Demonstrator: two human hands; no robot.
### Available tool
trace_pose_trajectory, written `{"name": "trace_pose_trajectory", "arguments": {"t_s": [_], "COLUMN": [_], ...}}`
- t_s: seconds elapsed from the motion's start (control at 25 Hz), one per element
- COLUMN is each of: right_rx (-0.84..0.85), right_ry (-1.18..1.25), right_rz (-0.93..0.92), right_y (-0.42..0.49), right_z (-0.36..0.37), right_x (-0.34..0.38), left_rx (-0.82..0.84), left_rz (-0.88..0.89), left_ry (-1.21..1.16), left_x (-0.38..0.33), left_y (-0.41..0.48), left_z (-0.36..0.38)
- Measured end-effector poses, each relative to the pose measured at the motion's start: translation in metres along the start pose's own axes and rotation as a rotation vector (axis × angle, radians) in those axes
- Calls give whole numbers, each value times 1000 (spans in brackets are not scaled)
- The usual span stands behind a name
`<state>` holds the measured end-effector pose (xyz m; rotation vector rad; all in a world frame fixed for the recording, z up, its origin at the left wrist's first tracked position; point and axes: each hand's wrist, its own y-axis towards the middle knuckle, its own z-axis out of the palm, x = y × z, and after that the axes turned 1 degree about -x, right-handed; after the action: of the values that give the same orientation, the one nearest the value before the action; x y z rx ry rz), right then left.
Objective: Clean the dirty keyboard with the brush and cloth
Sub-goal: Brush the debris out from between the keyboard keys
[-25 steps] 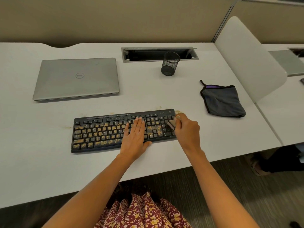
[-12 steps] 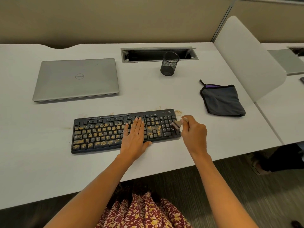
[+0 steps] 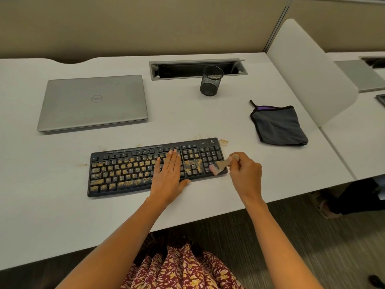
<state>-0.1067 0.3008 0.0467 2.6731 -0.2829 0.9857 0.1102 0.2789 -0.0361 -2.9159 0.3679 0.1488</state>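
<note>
Black mesh cup [image 3: 211, 81] stands apart; flat left hand [image 3: 169, 176] presses keyboard [image 3: 125, 172], right hand [image 3: 245, 174] grips brush [image 3: 221, 164].

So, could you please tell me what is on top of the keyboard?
Yellowish crumbs on many keys; the left hand flat on the middle; the brush, in the right hand, at the right end. Keys beneath the palm are hidden.
</note>
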Motion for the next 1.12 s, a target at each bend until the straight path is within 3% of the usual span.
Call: {"name": "trace_pose_trajectory", "arguments": {"t_s": [0.24,0.52,0.76,1.12], "right_rx": [-84,74,142,121], "right_ry": [-107,-74,-250,12], "right_rz": [30,-34,-38,-78], "right_y": [16,5,28,68], "right_z": [-11,8,9,24], "right_x": [-11,17,24,46], "left_rx": [-7,-7,-16,-18], "left_rz": [0,1,-2,-2], "left_ry": [-3,-9,-22,-19], "left_x": [0,1,2,6], "left_y": [-1,-1,0,1], "left_z": [0,0,1,1]}}
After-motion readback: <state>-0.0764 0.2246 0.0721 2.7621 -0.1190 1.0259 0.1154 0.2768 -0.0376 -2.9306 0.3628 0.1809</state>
